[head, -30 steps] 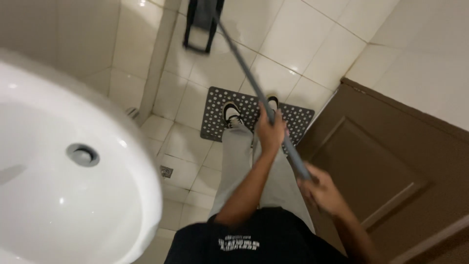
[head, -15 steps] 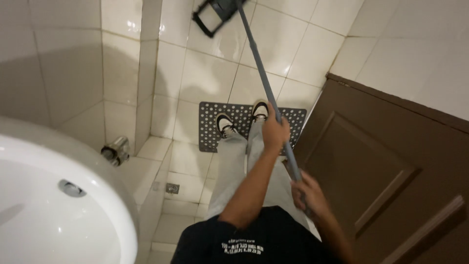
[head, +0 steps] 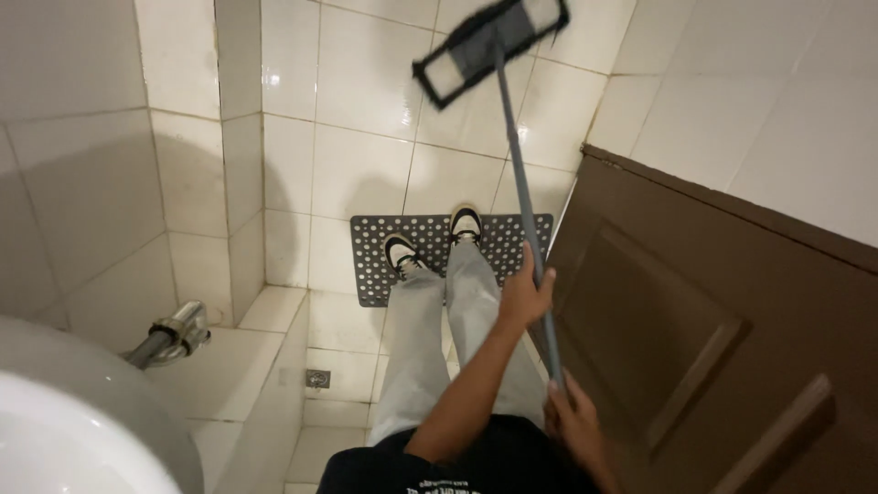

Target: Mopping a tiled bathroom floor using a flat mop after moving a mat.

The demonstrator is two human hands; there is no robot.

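I hold a flat mop by its grey handle (head: pixel 517 174) with both hands. My left hand (head: pixel 525 297) grips the handle at mid-length, just right of my legs. My right hand (head: pixel 572 423) is closed around the handle's lower end near my waist. The dark mop head (head: pixel 489 48), with a white pad, is tilted against the white tiles beyond my feet. My shoes (head: pixel 402 252) stand on a grey perforated mat (head: pixel 370 261).
A brown door (head: pixel 695 320) stands close on my right. A white sink (head: pixel 82 421) fills the lower left corner, with a metal pipe fitting (head: pixel 174 331) beside it. A small floor drain (head: pixel 317 378) sits by a raised tiled ledge (head: pixel 247 366).
The view has swung away from the sink, which now shows less. The mop head has come lower and further right in the picture. Both hands keep their grip on the handle.
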